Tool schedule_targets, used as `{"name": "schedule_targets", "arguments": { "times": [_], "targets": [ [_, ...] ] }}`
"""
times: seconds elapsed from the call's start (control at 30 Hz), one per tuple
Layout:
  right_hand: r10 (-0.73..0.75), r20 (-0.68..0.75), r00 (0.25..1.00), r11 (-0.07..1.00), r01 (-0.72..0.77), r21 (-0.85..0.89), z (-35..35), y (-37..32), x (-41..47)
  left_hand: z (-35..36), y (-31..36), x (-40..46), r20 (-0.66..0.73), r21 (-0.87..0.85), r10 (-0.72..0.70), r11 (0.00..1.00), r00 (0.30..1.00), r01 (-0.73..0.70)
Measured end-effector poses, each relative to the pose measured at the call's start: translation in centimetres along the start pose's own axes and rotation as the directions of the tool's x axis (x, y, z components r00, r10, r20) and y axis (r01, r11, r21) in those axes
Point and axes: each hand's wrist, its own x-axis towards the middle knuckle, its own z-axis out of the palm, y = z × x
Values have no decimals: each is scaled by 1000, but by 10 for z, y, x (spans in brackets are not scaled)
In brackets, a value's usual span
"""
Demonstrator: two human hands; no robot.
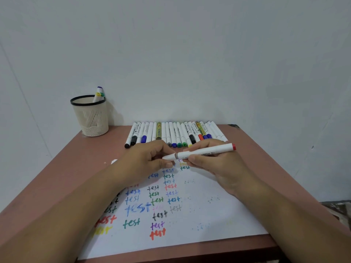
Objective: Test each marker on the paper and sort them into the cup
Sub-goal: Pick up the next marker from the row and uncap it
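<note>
A white marker with a red end (205, 151) lies level between both hands above the paper. My right hand (214, 160) grips its barrel. My left hand (150, 158) pinches the white cap at the marker's left end. The white paper (218, 215) is covered with the word "test" in several colours. A row of several markers (171, 133) lies along the table's far edge, just beyond my hands. At the far left stands a beige mesh cup (91, 116) with a black rim, holding a few markers.
The brown table (91, 149) meets a pale wall at the back. Bare table surface lies between the cup and the paper. The table's right edge (296, 179) drops off to a dark floor.
</note>
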Motion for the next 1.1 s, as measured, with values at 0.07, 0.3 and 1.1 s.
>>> {"name": "schedule_targets", "arguments": {
  "times": [0.07,0.3,1.1],
  "targets": [
    [-11,11,1000,999,11,-48,1,0,0,1,4,-1,19,-11,-8,1000,1000,9],
    [-23,33,999,1000,23,17,0,2,0,2,6,-3,11,20,-1,1000,1000,1],
    [23,-408,913,643,-326,-693,-116,-59,-60,71,126,8,84,312,104,942,991,-125]
  ]
}}
